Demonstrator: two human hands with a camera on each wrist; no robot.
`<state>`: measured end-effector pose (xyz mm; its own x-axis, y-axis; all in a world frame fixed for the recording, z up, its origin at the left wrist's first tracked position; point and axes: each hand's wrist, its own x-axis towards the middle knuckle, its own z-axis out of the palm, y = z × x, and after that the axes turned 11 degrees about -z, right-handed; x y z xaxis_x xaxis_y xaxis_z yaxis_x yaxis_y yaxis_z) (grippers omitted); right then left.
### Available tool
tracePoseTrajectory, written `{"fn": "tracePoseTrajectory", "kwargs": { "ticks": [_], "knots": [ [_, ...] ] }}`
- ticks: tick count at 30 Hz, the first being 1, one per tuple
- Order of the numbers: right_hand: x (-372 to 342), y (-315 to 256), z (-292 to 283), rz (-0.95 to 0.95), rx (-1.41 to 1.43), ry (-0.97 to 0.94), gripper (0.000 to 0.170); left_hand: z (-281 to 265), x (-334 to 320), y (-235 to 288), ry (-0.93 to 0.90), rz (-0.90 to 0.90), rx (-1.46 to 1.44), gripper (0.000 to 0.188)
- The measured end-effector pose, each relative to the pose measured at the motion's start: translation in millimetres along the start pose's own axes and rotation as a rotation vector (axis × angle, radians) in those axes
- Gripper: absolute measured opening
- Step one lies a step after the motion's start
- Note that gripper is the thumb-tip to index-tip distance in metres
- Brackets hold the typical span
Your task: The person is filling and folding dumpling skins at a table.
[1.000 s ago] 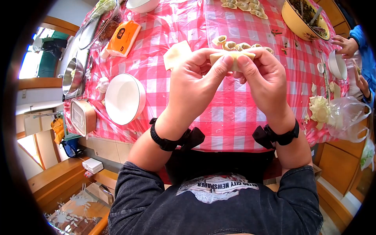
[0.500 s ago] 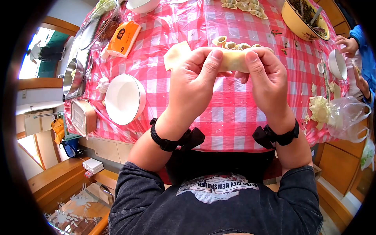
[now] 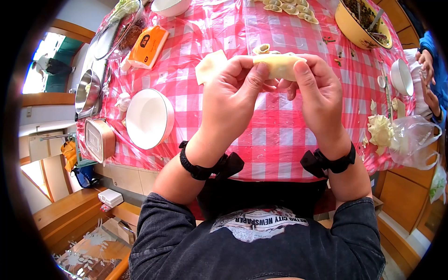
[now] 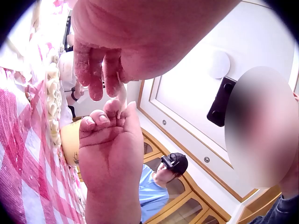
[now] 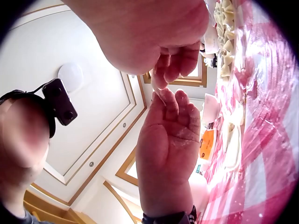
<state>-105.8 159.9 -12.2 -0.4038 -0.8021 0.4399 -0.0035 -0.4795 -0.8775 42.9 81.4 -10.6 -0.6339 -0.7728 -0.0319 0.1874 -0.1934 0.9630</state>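
Note:
In the head view a folded wonton wrapper (image 3: 280, 67) is stretched between both hands, above the checked tablecloth. The left hand (image 3: 231, 88) pinches one end with its thumb on the near face. At the other end the right hand (image 3: 321, 91) pinches in the same way. Both wrist views show the wrapper edge-on as a thin pale strip between the fingertips, its contents hidden. Just left of the left hand lie flat wrappers (image 3: 210, 66). Behind the held wrapper stands a row of shaped wontons (image 3: 262, 48), partly covered by it.
More wontons (image 3: 291, 8) lie at the back. A yellow basin (image 3: 347, 28) of filling with utensils stands back right, a small white bowl (image 3: 402, 77) below it. On the left are a large white bowl (image 3: 149, 119) and an orange tissue pack (image 3: 148, 46). Another person's hands (image 3: 427, 65) are at the right edge.
The thumbs moved apart from the wrapper's middle to its ends, showing more of its face; the left thumb then slid slightly inward. The other person's hand drew back from the small bowl.

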Motion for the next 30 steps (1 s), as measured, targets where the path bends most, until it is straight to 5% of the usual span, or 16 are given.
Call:
{"fn": "tracePoseTrajectory", "kwargs": {
  "ticks": [30],
  "knots": [
    [1.5,0.0,1.5,0.056,-0.019,0.005,0.02,1.0,0.4,-1.7,0.013,0.018,0.0,0.023]
  ]
}}
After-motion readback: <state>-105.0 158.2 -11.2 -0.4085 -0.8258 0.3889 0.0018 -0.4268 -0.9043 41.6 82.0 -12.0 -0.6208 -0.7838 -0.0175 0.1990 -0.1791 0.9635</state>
